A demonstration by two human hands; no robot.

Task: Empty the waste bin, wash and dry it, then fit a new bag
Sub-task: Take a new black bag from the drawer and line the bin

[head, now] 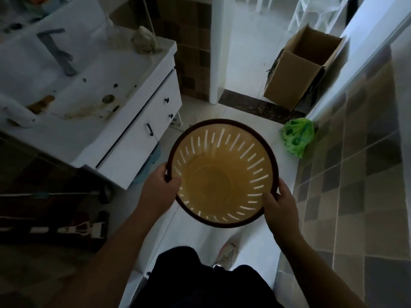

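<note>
I hold a round yellow waste bin (222, 174) with slotted walls and a dark brown rim, mouth up, above the white floor. Nothing lies inside it and no bag lines it. My left hand (159, 190) grips the rim on the left, thumb inside. On the right side of the rim, my right hand (280, 205) grips it the same way. A crumpled green plastic bag (298, 136) lies on the floor by the tiled wall, beyond the bin to the right.
A white washbasin (138, 70) with a grey tap (59, 52) and stained bowl stands at the left on a drawer cabinet (155, 121). An open cardboard box (298, 70) sits in the doorway ahead. A tiled wall (355, 163) runs along the right. My shoe (226, 254) shows below.
</note>
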